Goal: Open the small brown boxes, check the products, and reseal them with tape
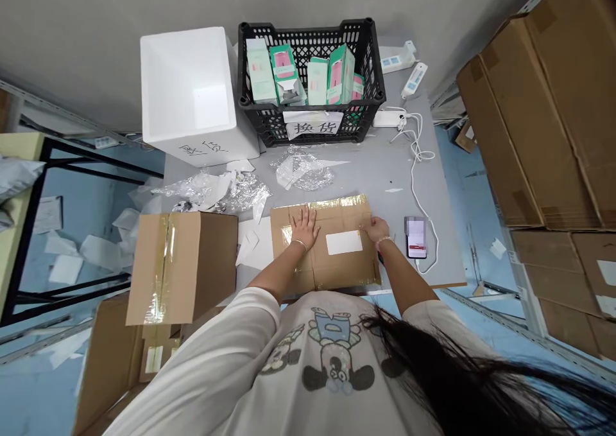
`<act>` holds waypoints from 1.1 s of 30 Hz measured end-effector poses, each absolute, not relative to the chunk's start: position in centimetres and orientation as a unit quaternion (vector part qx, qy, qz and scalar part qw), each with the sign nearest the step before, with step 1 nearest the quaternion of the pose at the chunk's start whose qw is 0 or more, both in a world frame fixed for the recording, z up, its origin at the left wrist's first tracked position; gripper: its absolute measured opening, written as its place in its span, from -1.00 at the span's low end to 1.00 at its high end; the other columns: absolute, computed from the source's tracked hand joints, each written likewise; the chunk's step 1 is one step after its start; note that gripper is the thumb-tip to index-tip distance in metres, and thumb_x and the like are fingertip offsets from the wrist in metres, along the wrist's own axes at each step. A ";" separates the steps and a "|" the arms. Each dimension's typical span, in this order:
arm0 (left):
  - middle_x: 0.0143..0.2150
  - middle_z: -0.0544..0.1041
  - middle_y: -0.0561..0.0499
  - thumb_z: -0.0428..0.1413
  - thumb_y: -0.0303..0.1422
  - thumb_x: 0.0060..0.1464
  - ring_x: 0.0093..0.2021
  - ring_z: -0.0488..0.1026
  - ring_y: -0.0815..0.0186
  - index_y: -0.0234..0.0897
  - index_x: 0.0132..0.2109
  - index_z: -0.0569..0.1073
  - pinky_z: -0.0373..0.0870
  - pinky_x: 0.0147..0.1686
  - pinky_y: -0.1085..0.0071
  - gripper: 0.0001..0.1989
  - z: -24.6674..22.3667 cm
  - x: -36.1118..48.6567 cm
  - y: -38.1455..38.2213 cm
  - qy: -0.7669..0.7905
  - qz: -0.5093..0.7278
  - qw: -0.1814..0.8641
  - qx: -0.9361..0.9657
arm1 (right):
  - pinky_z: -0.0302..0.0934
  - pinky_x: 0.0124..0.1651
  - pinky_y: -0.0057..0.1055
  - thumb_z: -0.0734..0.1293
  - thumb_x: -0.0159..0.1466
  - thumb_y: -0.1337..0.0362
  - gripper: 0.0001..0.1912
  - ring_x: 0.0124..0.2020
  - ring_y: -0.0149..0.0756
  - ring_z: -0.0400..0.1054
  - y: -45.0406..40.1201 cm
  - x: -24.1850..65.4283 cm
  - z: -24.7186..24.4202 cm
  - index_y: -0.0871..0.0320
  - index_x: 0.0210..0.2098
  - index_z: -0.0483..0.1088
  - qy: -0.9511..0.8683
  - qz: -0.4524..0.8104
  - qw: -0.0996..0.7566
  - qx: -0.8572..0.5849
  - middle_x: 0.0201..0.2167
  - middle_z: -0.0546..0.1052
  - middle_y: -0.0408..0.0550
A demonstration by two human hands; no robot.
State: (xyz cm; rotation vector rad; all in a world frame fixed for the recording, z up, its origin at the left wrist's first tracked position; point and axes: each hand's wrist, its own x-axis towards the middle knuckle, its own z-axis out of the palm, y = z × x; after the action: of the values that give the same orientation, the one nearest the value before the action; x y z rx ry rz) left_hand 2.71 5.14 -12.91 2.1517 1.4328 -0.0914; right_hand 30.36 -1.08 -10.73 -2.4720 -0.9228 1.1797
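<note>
A flat cardboard package with shiny clear tape along its edges lies at the front of the grey table. My left hand rests on its left part, palm down with the fingers spread. On the package's right half is a white label. My right hand is at the label's upper right corner, its fingers bent and pinched together there. How much of the corner is between the fingertips is hard to make out.
A taped cardboard box stands left of the package. Behind are crumpled plastic wrap, a white foam box and a black crate holding several green-and-pink cartons. A phone on a white cable lies at right.
</note>
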 end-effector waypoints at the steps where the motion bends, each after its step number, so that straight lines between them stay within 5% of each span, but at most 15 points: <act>1: 0.48 -0.14 -0.26 -0.09 -0.16 0.27 0.47 -0.27 -0.06 -0.27 0.43 0.01 -0.33 0.32 -0.24 -0.33 -12.6 2.6 5.4 0.531 -0.038 0.287 0.797 | 0.28 -0.34 -0.38 0.43 0.00 0.04 -0.64 -0.32 -0.20 0.41 -1.0 30.4 -10.5 0.12 -0.35 0.32 -0.313 0.416 0.136 -0.843 -0.39 0.54 -0.05; 8: 0.47 -0.15 -0.41 0.19 -0.14 0.08 0.47 -0.32 -0.07 -0.36 0.44 -0.17 -0.22 0.35 -0.16 -0.02 -10.7 -4.7 3.3 0.725 0.140 0.325 0.590 | 0.37 -0.15 -0.26 0.42 0.06 -0.05 -0.58 -0.19 -0.17 0.45 -3.3 27.8 -4.7 0.06 -0.30 0.23 -0.335 0.504 0.386 -0.696 -0.23 0.56 -0.03; 10: 0.44 -0.05 -0.42 0.26 -0.14 -0.01 0.45 -0.08 0.00 -0.35 0.44 -0.24 0.01 0.34 0.02 0.10 -10.5 -8.0 1.4 0.761 0.200 0.391 0.477 | 0.38 -0.12 -0.23 0.41 0.09 -0.06 -0.59 -0.17 -0.16 0.45 -5.0 26.8 -2.7 0.05 -0.25 0.26 -0.350 0.514 0.422 -0.660 -0.20 0.56 -0.03; 12: 0.33 0.23 -0.40 0.28 -0.02 -0.09 0.32 0.24 0.01 -0.36 0.38 0.01 0.24 0.24 0.10 0.03 -10.3 -10.9 -0.5 0.735 0.236 0.484 0.412 | 0.38 -0.09 -0.20 0.41 0.11 -0.06 -0.59 -0.16 -0.16 0.45 -6.8 26.3 -1.6 0.03 -0.22 0.27 -0.346 0.525 0.449 -0.634 -0.18 0.56 -0.04; 15: -0.01 0.57 -0.28 0.35 0.13 -0.40 0.05 0.51 -0.02 -0.36 0.02 0.43 0.45 0.05 0.10 -0.12 -9.0 -13.5 -2.4 0.672 0.245 0.586 0.381 | 0.38 -0.08 -0.17 0.44 0.06 -0.10 -0.54 -0.16 -0.14 0.46 -8.6 26.4 -1.6 0.02 -0.24 0.28 -0.313 0.533 0.471 -0.630 -0.19 0.57 -0.04; 18: -0.22 0.64 -0.19 0.43 0.05 -0.57 -0.12 0.57 -0.01 -0.33 -0.21 0.51 0.52 -0.09 0.10 -0.25 -6.4 -14.0 -2.8 0.632 0.220 0.655 0.352 | 0.38 -0.08 -0.15 0.44 0.01 -0.18 -0.48 -0.17 -0.12 0.48 -8.9 27.0 -2.7 0.02 -0.27 0.26 -0.279 0.523 0.486 -0.641 -0.21 0.59 -0.02; 21: -0.21 0.64 -0.17 0.46 -0.05 -0.51 -0.18 0.59 0.04 -0.32 -0.17 0.53 0.53 -0.12 0.13 -0.30 -2.9 -13.2 -2.1 0.601 0.229 0.683 0.346 | 0.37 -0.10 -0.16 0.39 0.01 -0.24 -0.44 -0.15 -0.12 0.48 -7.4 27.8 -3.0 0.02 -0.24 0.25 -0.269 0.499 0.509 -0.647 -0.20 0.59 -0.02; 28: -0.16 0.63 -0.16 0.44 -0.10 -0.34 -0.17 0.58 0.11 -0.34 -0.13 0.54 0.54 -0.13 0.23 -0.39 5.4 -13.3 -1.0 0.582 0.378 0.574 0.435 | 0.35 -0.05 -0.24 0.20 0.16 -0.34 -0.35 0.02 -0.12 0.43 -0.1 31.9 0.1 0.02 -0.01 0.32 -0.362 0.519 0.495 -0.595 -0.06 0.56 0.03; 33: -0.15 0.61 -0.10 0.42 -0.11 -0.31 -0.09 0.55 0.12 -0.32 -0.13 0.53 0.51 -0.02 0.24 -0.42 9.1 -16.8 -3.8 0.606 0.515 0.398 0.457 | 0.21 0.16 -0.26 0.23 0.30 0.02 -0.49 0.17 -0.18 0.31 1.3 32.0 -2.4 0.14 0.15 0.30 -0.460 0.411 0.322 -0.718 0.17 0.41 0.11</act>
State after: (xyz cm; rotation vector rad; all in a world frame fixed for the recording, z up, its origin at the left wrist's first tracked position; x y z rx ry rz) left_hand -16.81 -3.75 9.12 1.1581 1.5335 1.3036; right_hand 32.01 1.33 -2.45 -1.8858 -1.2079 1.0804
